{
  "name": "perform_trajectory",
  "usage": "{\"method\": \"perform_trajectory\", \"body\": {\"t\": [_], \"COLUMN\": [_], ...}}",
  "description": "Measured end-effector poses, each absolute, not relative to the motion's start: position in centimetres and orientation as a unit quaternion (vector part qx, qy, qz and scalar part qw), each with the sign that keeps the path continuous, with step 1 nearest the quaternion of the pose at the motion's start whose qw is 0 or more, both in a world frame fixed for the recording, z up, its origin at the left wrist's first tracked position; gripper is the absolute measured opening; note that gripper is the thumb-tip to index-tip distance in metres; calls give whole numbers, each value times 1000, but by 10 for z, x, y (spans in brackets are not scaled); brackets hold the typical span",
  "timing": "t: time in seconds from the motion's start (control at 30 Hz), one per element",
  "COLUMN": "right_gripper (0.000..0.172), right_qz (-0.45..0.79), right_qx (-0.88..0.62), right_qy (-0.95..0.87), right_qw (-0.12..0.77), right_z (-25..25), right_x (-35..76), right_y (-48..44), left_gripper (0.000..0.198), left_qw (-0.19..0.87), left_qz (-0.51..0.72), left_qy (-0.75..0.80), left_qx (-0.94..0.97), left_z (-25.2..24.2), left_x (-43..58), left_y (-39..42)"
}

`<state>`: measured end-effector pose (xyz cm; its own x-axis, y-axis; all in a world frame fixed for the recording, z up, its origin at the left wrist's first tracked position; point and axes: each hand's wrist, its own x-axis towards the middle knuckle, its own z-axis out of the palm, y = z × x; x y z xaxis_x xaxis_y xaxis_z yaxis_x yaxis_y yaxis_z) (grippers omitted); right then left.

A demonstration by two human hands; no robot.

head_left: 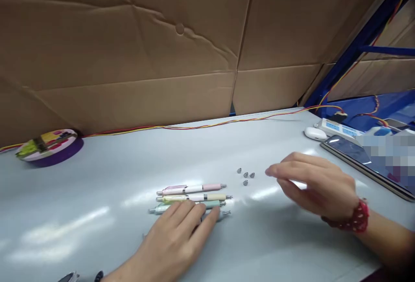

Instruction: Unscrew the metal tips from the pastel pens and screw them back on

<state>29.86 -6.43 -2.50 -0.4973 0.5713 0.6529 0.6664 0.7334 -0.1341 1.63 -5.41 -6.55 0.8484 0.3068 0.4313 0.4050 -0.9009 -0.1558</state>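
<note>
Several pastel pens [194, 196] lie side by side on the grey table [97, 213]. My left hand [177, 241] rests flat with its fingers stretched over the nearest pens, touching the lowest ones. Several small metal pen tips [246, 176] sit loose just right of the pens. My right hand [311, 184] hovers to the right of the tips, fingers apart and pointing left, holding nothing. A red beaded band [358, 217] circles its wrist.
A purple round tin [48, 145] stands at the far left. A red-yellow cable [201, 125] runs along the cardboard wall [162, 48]. At the right lie a phone [366, 156], a white earbud case [315, 133] and a white device [337, 128].
</note>
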Motion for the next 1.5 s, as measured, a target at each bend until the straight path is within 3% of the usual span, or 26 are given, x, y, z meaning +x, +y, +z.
{"method": "perform_trajectory", "body": {"t": [0.13,0.23,0.3,0.47,0.8,1.23,1.5], "right_gripper": [17,16,14,13,16,32,22], "right_qz": [-22,42,60,67,72,73,66], "right_qx": [-477,-513,-517,-525,-532,-526,-526], "right_qy": [-846,-850,-850,-846,-842,-847,-848], "right_qw": [236,112,82,71,57,30,10], "right_z": [-22,-28,-34,-42,-41,-39,-39], "right_x": [304,309,310,306,306,307,305], "right_y": [-46,-39,-37,-32,-31,-34,-38], "left_gripper": [39,33,29,31,27,17,16], "left_qw": [151,144,124,79,115,86,46], "left_qz": [-238,-244,-239,-219,-203,-228,-206], "left_qy": [-205,-216,-228,-250,-201,-221,-213], "left_qx": [-937,-934,-936,-940,-952,-944,-954], "left_z": [-70,-69,-69,-75,-78,-71,-72], "left_x": [16,16,15,11,4,10,14], "left_y": [-49,-46,-45,-43,-38,-34,-35]}}
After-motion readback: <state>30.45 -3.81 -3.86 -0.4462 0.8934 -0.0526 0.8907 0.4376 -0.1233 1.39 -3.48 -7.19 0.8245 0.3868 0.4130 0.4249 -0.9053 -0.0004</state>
